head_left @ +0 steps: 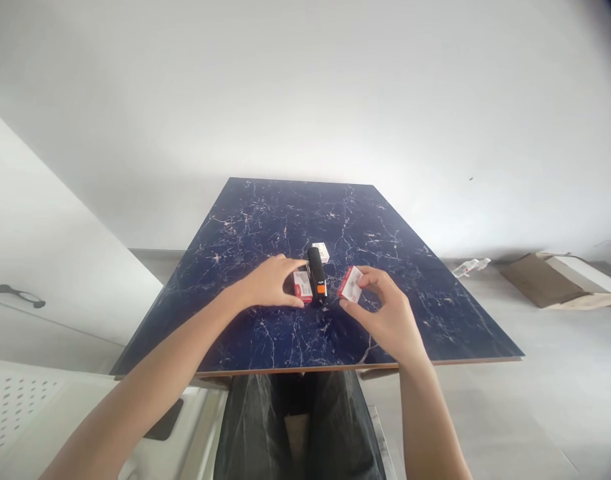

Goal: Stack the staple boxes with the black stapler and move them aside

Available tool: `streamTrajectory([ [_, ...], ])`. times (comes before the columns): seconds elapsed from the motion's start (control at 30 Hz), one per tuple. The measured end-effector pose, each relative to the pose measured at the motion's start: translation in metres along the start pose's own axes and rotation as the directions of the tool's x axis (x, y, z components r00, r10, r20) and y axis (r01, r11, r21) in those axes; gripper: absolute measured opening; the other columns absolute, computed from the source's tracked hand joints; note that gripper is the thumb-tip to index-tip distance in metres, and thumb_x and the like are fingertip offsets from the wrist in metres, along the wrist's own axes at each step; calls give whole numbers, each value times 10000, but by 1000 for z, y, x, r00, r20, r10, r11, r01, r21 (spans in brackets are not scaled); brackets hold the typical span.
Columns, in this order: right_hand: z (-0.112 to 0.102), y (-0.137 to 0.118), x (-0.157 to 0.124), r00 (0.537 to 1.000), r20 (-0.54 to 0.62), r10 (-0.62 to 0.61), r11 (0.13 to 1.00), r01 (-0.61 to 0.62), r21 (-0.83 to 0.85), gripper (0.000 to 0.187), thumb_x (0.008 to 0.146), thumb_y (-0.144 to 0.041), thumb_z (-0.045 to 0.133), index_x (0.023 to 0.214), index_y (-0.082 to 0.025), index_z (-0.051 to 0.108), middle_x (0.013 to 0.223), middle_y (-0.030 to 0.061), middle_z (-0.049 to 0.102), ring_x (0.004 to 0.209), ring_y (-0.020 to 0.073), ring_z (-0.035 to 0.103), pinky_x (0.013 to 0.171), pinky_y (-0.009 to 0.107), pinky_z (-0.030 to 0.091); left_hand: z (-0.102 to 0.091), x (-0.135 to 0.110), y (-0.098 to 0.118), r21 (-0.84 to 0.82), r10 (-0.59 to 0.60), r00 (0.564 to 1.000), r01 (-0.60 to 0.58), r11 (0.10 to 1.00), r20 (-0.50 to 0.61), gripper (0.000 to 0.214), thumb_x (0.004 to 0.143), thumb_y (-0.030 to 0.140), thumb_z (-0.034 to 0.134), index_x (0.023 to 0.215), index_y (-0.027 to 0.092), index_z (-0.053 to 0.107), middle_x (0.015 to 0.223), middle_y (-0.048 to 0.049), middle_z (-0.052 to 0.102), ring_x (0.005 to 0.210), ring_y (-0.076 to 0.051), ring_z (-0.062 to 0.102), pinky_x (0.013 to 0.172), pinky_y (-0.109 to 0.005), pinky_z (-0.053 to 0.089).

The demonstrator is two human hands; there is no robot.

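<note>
A black stapler with an orange patch lies in the middle of a dark blue marble table. My left hand rests on the table just left of it, fingers closed around a small red and white box. My right hand pinches another small red and white box, tilted and lifted slightly, to the right of the stapler. A third small white box lies just behind the stapler.
White wall behind the table. A white cabinet with a dark handle stands at left. On the floor at right lie a flattened cardboard box and a small plastic bottle. My legs are under the near table edge.
</note>
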State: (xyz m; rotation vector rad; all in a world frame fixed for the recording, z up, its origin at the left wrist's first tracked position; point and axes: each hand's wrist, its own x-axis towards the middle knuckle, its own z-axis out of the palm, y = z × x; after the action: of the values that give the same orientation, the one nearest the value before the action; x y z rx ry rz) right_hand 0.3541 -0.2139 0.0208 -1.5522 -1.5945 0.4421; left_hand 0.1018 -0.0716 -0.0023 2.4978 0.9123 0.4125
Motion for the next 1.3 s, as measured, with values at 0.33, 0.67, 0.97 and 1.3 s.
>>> streamTrajectory([
  [0.33, 33, -29, 75, 795, 562, -227, 917, 369, -151, 302, 776, -233, 735, 1061, -253, 636, 1188, 81, 679, 1376, 348, 412, 1020, 483, 458, -5, -5, -14, -145, -20, 997, 31, 989, 78, 1404, 644, 677, 814, 1634, 295, -106, 1582, -157, 418, 1368, -390, 475, 1051, -491, 415],
  [0.67, 16, -6, 100, 863, 444, -242, 941, 321, -110, 395, 871, -333, 625, 1264, -293, 629, 1518, 64, 500, 1400, 330, 451, 1124, 562, 403, 9, -3, -7, -218, 16, 1000, -13, 976, 13, 1351, 640, 679, 825, 1650, 290, 16, 1540, -177, 464, 1374, -407, 462, 1064, -538, 418],
  [0.97, 53, 73, 169, 841, 530, -106, 902, 305, -304, 783, 756, -60, 562, 1521, -190, 461, 1664, 161, 271, 1512, 376, 305, 1198, 580, 285, 14, 0, -6, -169, 0, 1000, 2, 986, 12, 1244, 717, 605, 795, 1646, 331, 15, 1412, -165, 548, 1216, -371, 572, 938, -483, 492],
  [1.3, 38, 70, 155, 833, 539, -127, 957, 245, -154, 660, 816, -329, 709, 1449, -235, 544, 1433, 114, 600, 1183, 294, 645, 986, 456, 534, 18, -2, 6, -153, -78, 995, 86, 984, 57, 1245, 719, 604, 794, 1644, 329, 9, 1394, -182, 536, 1153, -368, 595, 862, -460, 517],
])
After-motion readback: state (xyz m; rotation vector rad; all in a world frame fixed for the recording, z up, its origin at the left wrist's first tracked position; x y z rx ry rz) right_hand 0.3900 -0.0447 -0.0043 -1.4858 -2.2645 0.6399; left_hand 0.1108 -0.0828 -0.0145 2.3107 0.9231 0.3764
